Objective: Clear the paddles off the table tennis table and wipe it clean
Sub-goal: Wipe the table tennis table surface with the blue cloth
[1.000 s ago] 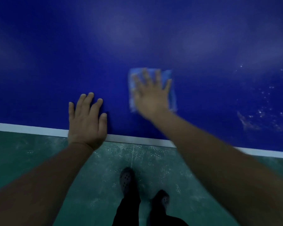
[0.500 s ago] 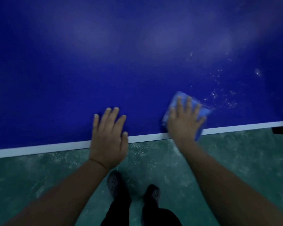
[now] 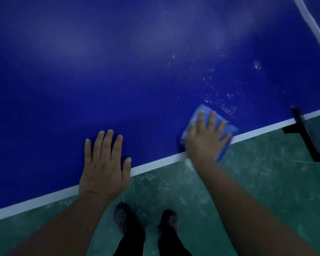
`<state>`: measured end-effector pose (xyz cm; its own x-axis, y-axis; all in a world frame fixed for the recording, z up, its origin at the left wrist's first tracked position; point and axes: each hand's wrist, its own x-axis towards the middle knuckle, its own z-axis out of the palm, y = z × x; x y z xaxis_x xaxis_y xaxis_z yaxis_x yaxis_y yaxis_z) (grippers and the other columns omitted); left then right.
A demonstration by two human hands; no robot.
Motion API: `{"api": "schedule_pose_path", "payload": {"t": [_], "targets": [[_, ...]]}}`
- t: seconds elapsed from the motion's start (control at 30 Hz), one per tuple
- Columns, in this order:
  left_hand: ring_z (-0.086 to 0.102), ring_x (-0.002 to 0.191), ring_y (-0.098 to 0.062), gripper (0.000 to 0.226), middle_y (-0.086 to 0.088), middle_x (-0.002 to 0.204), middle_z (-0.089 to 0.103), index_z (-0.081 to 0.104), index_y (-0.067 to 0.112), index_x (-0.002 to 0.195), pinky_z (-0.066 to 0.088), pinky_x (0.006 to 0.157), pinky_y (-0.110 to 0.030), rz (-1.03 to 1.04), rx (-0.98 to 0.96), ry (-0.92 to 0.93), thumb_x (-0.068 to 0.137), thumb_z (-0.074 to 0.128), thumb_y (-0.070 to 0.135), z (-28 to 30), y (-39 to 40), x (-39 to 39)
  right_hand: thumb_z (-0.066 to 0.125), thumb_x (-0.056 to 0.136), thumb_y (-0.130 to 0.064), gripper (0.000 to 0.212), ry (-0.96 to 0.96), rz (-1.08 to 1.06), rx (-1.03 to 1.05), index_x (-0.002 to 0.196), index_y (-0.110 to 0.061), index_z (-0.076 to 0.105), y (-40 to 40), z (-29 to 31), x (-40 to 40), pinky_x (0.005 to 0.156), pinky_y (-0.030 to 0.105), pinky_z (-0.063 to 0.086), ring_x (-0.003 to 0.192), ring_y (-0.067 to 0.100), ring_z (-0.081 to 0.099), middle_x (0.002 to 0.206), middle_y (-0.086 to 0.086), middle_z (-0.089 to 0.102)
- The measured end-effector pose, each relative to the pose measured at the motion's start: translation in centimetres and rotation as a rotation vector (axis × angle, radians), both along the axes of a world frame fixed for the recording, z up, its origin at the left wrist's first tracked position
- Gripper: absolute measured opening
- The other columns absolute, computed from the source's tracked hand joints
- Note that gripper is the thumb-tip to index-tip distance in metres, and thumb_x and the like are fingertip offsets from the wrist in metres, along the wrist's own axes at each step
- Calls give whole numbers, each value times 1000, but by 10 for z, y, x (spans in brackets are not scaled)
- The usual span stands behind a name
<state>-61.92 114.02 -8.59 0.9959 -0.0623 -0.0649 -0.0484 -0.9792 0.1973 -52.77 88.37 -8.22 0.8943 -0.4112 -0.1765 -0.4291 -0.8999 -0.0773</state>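
- Nearest to us, our two dark perforated shoes point(image 3: 120, 219) stand on the green floor point(image 3: 257, 182), with dark trouser legs below them.
- Our left hand point(image 3: 104, 167) lies palm down on the blue table tennis table point(image 3: 118, 71), its heel over the white edge line point(image 3: 155, 163); the fingers are straight and together, grasping nothing.
- Our right hand point(image 3: 207, 139) presses flat on a folded blue cloth point(image 3: 227, 129), fingers spread and straight across it rather than curled round it.
- The cloth sits at the table's near edge, one corner hanging past the white line over the floor.
- Just beyond the cloth, a scatter of small white specks point(image 3: 220, 93) dots the blue surface.
- To the right, a black net post point(image 3: 305, 133) clamps at the table's edge.
- Farthest off, the white top band of the net point(image 3: 314, 28) runs along the upper right corner.
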Motion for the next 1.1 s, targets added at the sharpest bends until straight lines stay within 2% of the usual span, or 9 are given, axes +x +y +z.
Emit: {"api": "schedule_pose_path", "payload": {"t": [0.13, 0.2, 0.47, 0.63, 0.7, 0.87, 0.93, 1.03, 1.1], "targets": [[22, 150, -37, 68, -21, 158, 31, 40, 3, 148, 12, 121, -61, 2, 6, 9, 97, 31, 45, -2, -1, 1, 10, 101, -56, 59, -36, 540, 89, 158, -40, 12, 89, -9, 22, 116, 62, -18, 154, 33, -8, 169, -4, 3], [21, 150, -37, 67, -20, 158, 30, 40, 3, 148, 11, 121, -61, 4, 7, 12, 97, 30, 45, -2, 0, 1, 14, 102, -55, 58, -50, 588, 84, 158, -40, 17, 81, -8, 45, 117, 64, -12, 155, 32, -4, 169, -5, 7], [22, 149, -40, 68, -23, 157, 32, 41, 0, 148, 11, 121, -62, 5, 9, 8, 97, 29, 44, -1, -1, 2, 12, 104, -51, 59, -27, -275, 40, 160, -36, 6, -50, 3, 33, 118, 68, 0, 154, 36, -4, 170, 0, -1], [20, 150, -38, 68, -22, 158, 30, 40, 2, 148, 10, 122, -60, 7, 8, 5, 97, 29, 44, -3, 0, 2, 11, 101, -53, 60, -26, 543, 48, 159, -35, 17, 56, -7, -7, 118, 65, -6, 154, 37, 2, 168, 0, 11], [19, 150, -38, 68, -22, 158, 30, 40, 2, 148, 9, 122, -60, 9, 9, 10, 97, 29, 45, -3, 0, 2, 15, 102, -54, 59, -2, 671, 15, 158, -37, 17, 28, -7, -5, 119, 64, -3, 155, 34, 3, 168, -4, 11], [21, 149, -39, 68, -23, 157, 31, 41, 1, 148, 9, 122, -61, 18, 3, 14, 96, 30, 44, -1, -1, 2, 15, 104, -52, 59, 31, -130, -17, 160, -37, 6, -101, 5, 38, 119, 66, 1, 154, 34, -4, 170, -2, -1], [21, 149, -40, 68, -23, 157, 31, 41, 0, 148, 10, 121, -62, 15, -1, 14, 96, 30, 44, 0, -1, 2, 13, 104, -52, 60, -10, -249, -1, 161, -34, 5, -92, 5, 38, 118, 66, 1, 154, 36, -3, 170, 1, -1], [21, 149, -40, 68, -24, 157, 31, 40, 0, 148, 10, 121, -62, 14, 8, 8, 97, 30, 44, -1, -2, 2, 13, 102, -52, 61, -48, 7, -5, 160, -31, 14, -19, -1, 11, 119, 66, 2, 153, 40, 5, 169, 5, 10], [21, 149, -40, 68, -23, 157, 30, 40, 1, 148, 11, 121, -63, 15, 11, 0, 96, 31, 44, -2, -2, 2, 18, 103, -52, 60, -60, 435, 5, 158, -30, 23, 22, -6, -29, 120, 64, 3, 153, 41, 10, 167, 6, 18]]}}
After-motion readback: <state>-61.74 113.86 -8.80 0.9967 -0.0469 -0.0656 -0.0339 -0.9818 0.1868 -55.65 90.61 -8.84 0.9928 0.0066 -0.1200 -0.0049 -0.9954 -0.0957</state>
